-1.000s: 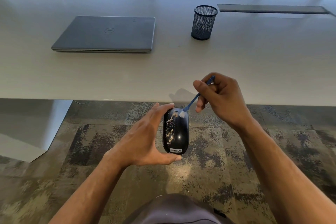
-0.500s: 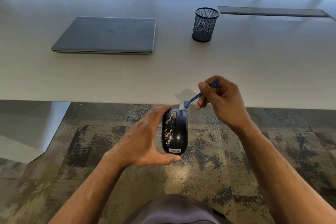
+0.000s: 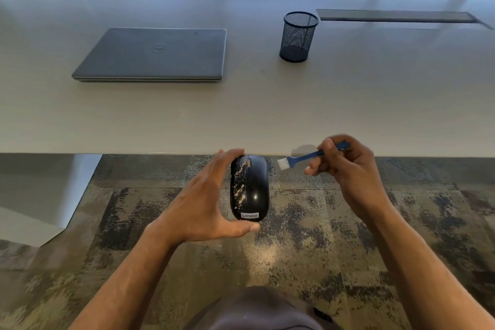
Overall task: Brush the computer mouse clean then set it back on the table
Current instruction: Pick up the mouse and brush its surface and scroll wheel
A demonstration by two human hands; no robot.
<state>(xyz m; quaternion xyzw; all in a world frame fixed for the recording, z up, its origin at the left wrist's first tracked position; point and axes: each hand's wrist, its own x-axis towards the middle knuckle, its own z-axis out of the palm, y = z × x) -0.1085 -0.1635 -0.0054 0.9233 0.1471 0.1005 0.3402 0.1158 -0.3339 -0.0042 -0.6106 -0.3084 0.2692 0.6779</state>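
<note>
A black Lenovo computer mouse (image 3: 250,187), speckled with pale dust down its left side, hangs over the carpet just below the table's front edge. My left hand (image 3: 203,203) grips it lengthwise, fingers at its front end and thumb under its rear. My right hand (image 3: 345,166) pinches a small blue brush (image 3: 308,156) with white bristles. The bristles sit a short way to the right of the mouse, clear of it.
On the white table (image 3: 348,104) lie a closed grey Dell laptop (image 3: 155,55) at the left and a black mesh pen cup (image 3: 297,36) in the middle. A dark cable slot (image 3: 396,15) runs at the back right. Patterned carpet (image 3: 308,228) lies below.
The brush has lifted off the mouse's front end and swung out to the right with my right hand. My left hand keeps the mouse nearly where it was.
</note>
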